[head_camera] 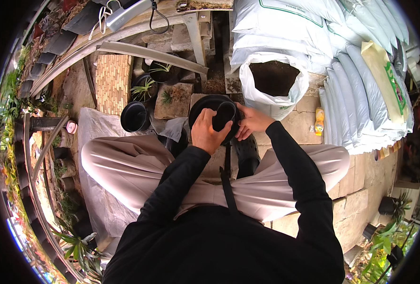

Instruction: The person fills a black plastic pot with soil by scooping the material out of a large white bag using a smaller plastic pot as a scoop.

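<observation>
A small black plastic pot [224, 116] is held tilted over a wide black pot [203, 102] in front of me. My left hand [209, 129] grips the small pot, its thumb and fingers spread around the near side. At the right, my right hand [252, 121] holds the wide pot's edge, with its upper fingertips close to the small pot's rim. The inside of the small pot is dark, so its contents cannot be told. Just beyond my right hand stands an open white sack [247, 90] of dark soil [274, 78].
Potted spiky plants [143, 88] and an empty black pot [134, 116] stand at left, near a patterned block [113, 83]. A metal bar [153, 58] slants above them. Stacked white sacks [352, 96] and a yellow bottle [319, 121] are at right. Plastic sheeting [100, 213] lies left.
</observation>
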Demonstrator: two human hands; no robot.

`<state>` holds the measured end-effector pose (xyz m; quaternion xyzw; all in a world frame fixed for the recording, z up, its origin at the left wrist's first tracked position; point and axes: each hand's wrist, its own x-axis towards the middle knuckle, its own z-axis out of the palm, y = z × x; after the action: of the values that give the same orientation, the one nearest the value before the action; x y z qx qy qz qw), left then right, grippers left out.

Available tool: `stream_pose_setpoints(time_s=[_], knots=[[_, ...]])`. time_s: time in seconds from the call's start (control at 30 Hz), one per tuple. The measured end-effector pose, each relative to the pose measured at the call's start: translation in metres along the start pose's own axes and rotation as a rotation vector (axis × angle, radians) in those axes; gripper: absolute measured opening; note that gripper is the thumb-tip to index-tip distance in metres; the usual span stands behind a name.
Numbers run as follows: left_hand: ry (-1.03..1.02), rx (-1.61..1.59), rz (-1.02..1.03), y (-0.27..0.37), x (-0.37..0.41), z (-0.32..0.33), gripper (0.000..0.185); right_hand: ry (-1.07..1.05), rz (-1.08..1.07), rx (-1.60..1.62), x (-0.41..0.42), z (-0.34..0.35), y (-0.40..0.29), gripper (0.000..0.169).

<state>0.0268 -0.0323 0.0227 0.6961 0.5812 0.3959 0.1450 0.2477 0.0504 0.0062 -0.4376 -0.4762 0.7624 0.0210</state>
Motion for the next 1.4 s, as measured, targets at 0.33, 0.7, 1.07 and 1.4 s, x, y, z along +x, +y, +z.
stream_pose_setpoints(time_s=[0.33,0.7,1.07,1.4], knots=[[-0.051,0.046,0.007,-0.006,-0.006,0.016,0.049,-0.013,0.008,0.021,-0.001,-0.002,0.000,0.091],[0.006,0.092,0.024,-0.012,0.006,0.015,0.053,-0.016,0.020,-0.019,0.002,-0.001,-0.001,0.091],[-0.143,0.067,-0.073,-0.013,0.001,0.018,0.061,0.009,0.020,-0.050,-0.004,-0.001,-0.006,0.089],[-0.218,0.141,-0.030,-0.014,0.052,-0.046,0.070,0.347,-0.201,-0.311,-0.003,0.004,-0.001,0.053]])
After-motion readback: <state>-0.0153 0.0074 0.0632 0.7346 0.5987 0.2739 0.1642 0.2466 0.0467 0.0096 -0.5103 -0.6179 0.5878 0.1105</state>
